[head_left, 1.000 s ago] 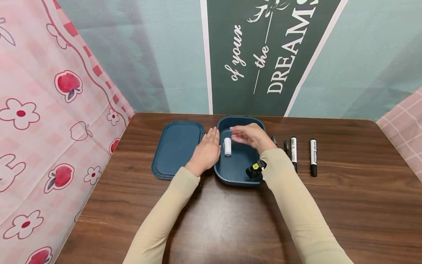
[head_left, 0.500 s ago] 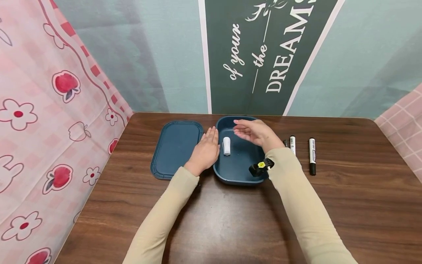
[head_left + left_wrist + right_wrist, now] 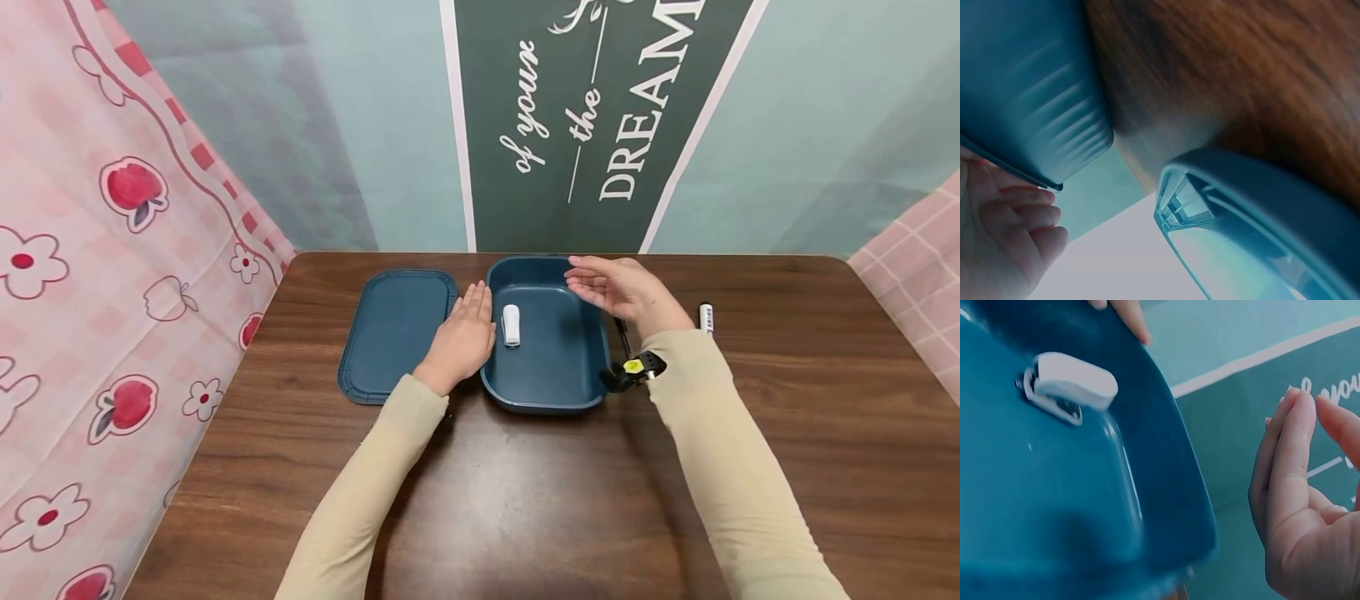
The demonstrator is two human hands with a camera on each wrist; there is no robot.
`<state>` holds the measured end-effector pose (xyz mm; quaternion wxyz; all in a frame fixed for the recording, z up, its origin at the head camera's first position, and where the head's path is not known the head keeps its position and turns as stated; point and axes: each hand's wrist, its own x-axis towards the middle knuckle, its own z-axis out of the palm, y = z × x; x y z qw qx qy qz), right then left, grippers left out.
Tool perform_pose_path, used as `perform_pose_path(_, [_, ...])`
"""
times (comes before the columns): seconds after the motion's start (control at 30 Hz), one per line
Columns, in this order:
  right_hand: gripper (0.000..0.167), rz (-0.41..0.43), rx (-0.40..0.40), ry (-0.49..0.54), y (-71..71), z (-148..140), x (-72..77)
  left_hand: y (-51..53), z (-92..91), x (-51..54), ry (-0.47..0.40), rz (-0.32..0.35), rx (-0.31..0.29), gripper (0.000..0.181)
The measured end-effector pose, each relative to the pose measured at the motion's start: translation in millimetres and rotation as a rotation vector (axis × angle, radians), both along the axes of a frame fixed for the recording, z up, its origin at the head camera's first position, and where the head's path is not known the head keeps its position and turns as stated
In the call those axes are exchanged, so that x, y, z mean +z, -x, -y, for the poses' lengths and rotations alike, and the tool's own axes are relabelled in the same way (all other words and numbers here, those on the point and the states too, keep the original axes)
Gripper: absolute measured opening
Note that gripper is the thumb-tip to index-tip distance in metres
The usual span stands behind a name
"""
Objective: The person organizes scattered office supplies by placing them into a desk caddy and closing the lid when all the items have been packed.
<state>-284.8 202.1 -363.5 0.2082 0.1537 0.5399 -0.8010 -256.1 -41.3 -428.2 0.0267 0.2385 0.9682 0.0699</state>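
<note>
A dark blue plastic bin (image 3: 546, 371) stands on the wooden table, with a small white hinged thing, like a mini stapler (image 3: 511, 325), lying inside near its left wall. My left hand (image 3: 459, 337) rests with straight fingers along the bin's left rim; in the left wrist view its fingers (image 3: 1029, 215) touch the rim from outside. My right hand (image 3: 626, 292) hovers over the bin's far right edge and holds nothing. In the right wrist view its fingers (image 3: 1288, 450) are nearly straight, the thumb tip close to them.
A flat dark blue lid (image 3: 397, 333) lies left of the bin, partly under the left hand in view. Right of the bin lie a dark pen (image 3: 622, 333) and a white marker (image 3: 706, 318), both partly hidden by the right arm. A cloth backdrop (image 3: 360, 125) hangs behind the table.
My right hand has moved right, from over the bin's middle to its right edge. Its arm now covers more of the markers. The left hand stays at the left rim.
</note>
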Motion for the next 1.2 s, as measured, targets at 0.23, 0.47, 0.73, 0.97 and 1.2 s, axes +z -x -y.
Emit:
perform_pose_path(0.23, [0.017, -0.001, -0.018, 0.035, -6.0, -26, 2.6, 0.8, -0.8, -0.6, 0.001, -0.001, -0.002, 0.055])
perform_pose_path(0.47, [0.019, -0.025, -0.037, -0.012, -11.3, -45, 3.6, 2.4, -0.6, -1.5, 0.004, -0.015, -0.007, 0.055])
perform_pose_path(0.73, [0.022, -0.032, -0.024, -0.018, -15.3, -60, 4.1, 1.0, 0.9, -1.9, -0.006, -0.014, -0.003, 0.056])
perform_pose_path(0.97, [0.018, -0.036, -0.025, -0.109, -18.3, -74, 2.8, 1.3, 1.3, -2.5, -0.009, -0.008, 0.002, 0.056])
perform_pose_path(1.2, [0.017, -0.059, -0.005, -0.212, -25.1, -96, 0.6, 1.0, 1.2, -1.6, -0.014, -0.011, -0.003, 0.056])
